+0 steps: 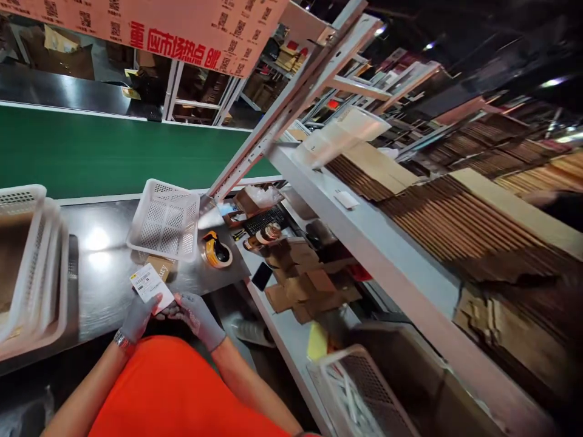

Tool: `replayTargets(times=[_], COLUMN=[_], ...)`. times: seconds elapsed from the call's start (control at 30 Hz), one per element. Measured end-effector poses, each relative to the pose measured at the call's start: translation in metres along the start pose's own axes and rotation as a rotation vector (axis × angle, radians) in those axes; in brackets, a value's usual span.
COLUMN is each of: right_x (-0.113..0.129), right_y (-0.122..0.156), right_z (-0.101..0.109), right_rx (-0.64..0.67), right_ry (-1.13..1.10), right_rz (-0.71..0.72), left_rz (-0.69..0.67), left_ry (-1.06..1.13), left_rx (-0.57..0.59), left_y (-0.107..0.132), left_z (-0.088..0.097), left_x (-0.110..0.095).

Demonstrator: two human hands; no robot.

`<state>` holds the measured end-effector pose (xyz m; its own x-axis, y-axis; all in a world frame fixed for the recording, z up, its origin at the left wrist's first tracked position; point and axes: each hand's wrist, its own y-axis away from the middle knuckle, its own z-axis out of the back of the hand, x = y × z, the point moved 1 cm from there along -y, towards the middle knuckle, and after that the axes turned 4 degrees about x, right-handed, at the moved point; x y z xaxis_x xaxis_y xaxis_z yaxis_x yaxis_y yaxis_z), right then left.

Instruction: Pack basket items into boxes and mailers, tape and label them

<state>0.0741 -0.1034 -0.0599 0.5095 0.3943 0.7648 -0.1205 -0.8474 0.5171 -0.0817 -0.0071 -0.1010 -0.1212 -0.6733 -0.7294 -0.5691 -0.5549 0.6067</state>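
Note:
A white shipping label point(150, 284) with a barcode and a small yellow mark is tilted in front of my body. My left hand point(140, 317), in a grey glove, pinches its lower edge with the thumb on top. At the label's lower right corner my right hand point(197, 314), also gloved, has its fingers bent and closed on the edge, partly under it. Behind the label lies a brown cardboard box point(161, 266) with white lettering, partly covered. Just beyond is a white perforated basket point(166, 221). An orange-and-black tape dispenser point(215, 250) lies to its right.
Stacked white baskets point(48, 273) stand at the left of the metal table point(98, 303). A green conveyor belt point(91, 149) runs behind. On the right, a shelf point(364, 237) carries folded cardboard point(473, 224); below lie a phone point(262, 277), a bottle point(263, 237) and a keyboard point(266, 220).

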Motion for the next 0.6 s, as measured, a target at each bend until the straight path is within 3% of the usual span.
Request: replayTargets(times=[0.23, 0.6], right_x=[0.004, 0.014], right_y=[0.021, 0.077], right_z=[0.027, 0.105], right_rx=[0.001, 0.022], right_ry=[-0.051, -0.036], right_rz=[0.040, 0.114], left_rz=[-0.009, -0.056], left_ry=[-0.002, -0.019], left_rx=[-0.039, -0.051], left_y=[0.003, 0.014], left_z=[-0.031, -0.123], left_x=[0.001, 0.036])
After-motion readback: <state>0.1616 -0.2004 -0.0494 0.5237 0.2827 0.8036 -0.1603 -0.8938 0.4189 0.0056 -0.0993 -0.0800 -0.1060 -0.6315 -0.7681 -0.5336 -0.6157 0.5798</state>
